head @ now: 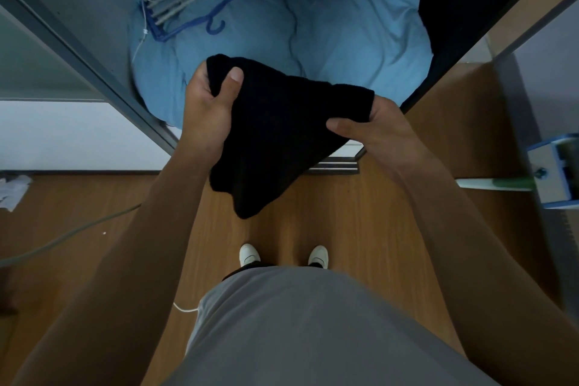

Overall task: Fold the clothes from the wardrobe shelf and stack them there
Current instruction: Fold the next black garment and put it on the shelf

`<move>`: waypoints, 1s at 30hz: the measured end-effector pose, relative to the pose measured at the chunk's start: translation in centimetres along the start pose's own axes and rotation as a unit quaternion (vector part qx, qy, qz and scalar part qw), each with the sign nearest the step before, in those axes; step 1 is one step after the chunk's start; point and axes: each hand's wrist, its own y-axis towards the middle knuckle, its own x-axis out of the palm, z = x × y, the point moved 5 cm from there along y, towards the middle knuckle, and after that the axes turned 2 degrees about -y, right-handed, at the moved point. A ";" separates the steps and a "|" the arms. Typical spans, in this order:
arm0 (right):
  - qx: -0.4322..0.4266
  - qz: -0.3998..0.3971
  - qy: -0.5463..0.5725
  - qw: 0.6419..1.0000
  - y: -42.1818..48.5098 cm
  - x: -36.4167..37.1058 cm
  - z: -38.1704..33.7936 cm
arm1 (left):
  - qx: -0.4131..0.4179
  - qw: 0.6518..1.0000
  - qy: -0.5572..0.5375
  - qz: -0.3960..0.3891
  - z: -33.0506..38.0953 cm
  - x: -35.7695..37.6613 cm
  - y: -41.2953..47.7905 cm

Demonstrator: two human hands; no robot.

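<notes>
Dim, flat light, bluish cast. The black knitted cloth (pixel 282 135) I hold shows almost no texture. Wide lens bows the grey metal wardrobe frame (pixel 94 69). The blue-and-white plastic object (pixel 557 172) at the right edge is smeared.

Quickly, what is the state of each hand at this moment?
Left hand: holding the black garment.
Right hand: holding the black garment too.

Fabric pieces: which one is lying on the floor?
The white crumpled piece at the left edge; the black garment is held up, the blue quilt lies in the wardrobe.
</notes>
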 end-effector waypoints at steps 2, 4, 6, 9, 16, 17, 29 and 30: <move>-0.017 0.024 -0.029 0.999 0.1 -0.3 0.1 | -0.008 1.000 -0.021 0.015 0.2 -0.2 0.0; -0.029 0.071 -0.066 0.995 0.4 -0.8 0.2 | -0.011 0.999 -0.026 0.021 0.4 -0.3 0.0; -0.045 0.110 -0.093 0.989 0.9 -1.4 0.4 | -0.013 0.999 -0.016 0.027 0.6 -0.3 0.1; -0.052 0.111 -0.040 0.992 1.3 -1.7 0.6 | -0.043 0.998 -0.005 0.038 0.4 -0.3 0.3; -0.067 0.152 0.080 0.983 1.2 -0.8 0.2 | -0.136 0.990 0.003 0.039 -0.3 0.5 0.6; -0.061 0.143 0.094 0.983 1.1 -0.5 0.2 | -0.143 0.989 -0.015 0.037 -0.3 0.6 0.5; -0.014 0.071 0.194 0.978 0.8 1.0 0.1 | -0.179 0.959 -0.198 -0.100 -1.3 -1.1 0.3; -0.007 0.069 0.215 0.974 0.9 1.0 0.0 | -0.199 0.958 -0.173 -0.114 -1.9 -1.2 -0.1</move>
